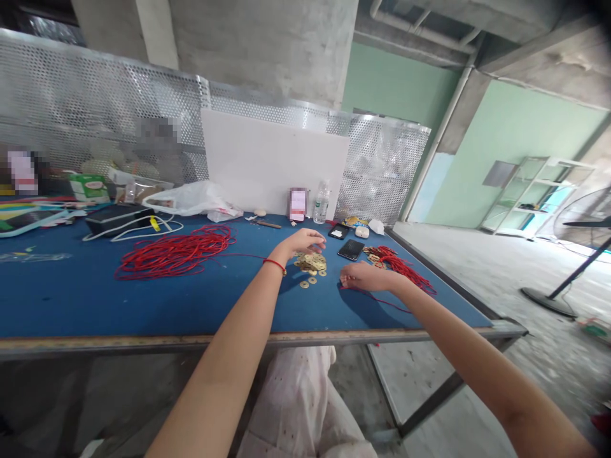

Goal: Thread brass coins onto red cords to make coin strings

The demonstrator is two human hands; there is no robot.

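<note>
Diagonally, red cord (386, 301) from right hand (365, 277)

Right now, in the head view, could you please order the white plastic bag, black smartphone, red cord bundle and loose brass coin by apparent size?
Red cord bundle, then white plastic bag (these two look close), then black smartphone, then loose brass coin.

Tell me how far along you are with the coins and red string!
Some brass coins already sit among the red cord on the right. The left hand is on the coin pile; the right hand is beside it. Still loose: the pile and the big red coil.
</note>
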